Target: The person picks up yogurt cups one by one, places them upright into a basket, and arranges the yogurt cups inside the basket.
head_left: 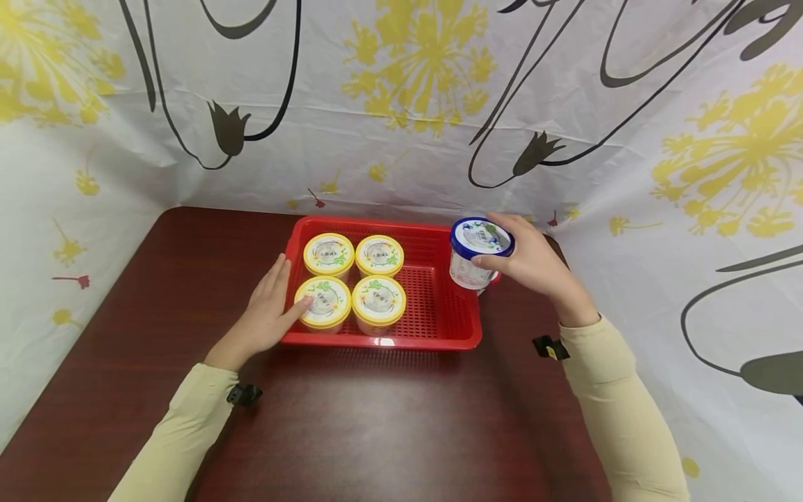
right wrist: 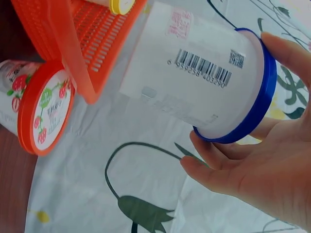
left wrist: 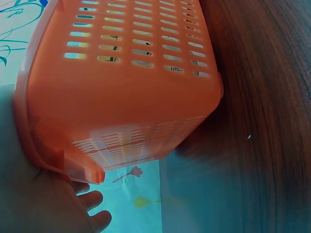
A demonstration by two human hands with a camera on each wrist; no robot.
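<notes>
A red plastic basket (head_left: 383, 341) holds several tubs with yellow lids, among them a front-left tub (head_left: 323, 302). My left hand (head_left: 268, 307) rests against the basket's left end, fingers straight along the outside, thumb reaching over the rim to that front-left tub's lid. In the left wrist view, the fingers (left wrist: 92, 199) show beyond the basket's rim. Over the basket's right end, my right hand (head_left: 530, 258) grips a clear tub with a blue lid (head_left: 473, 268) by its lid edge. The right wrist view shows this tub's barcode side, tilted, with fingers around the lid.
Just outside the basket's right end stands a tub with a red lid and strawberry print (right wrist: 43, 107), mostly hidden in the head view. The dark wooden table (head_left: 376, 418) extends toward me. A patterned white cloth (head_left: 401, 160) hangs behind and at both sides.
</notes>
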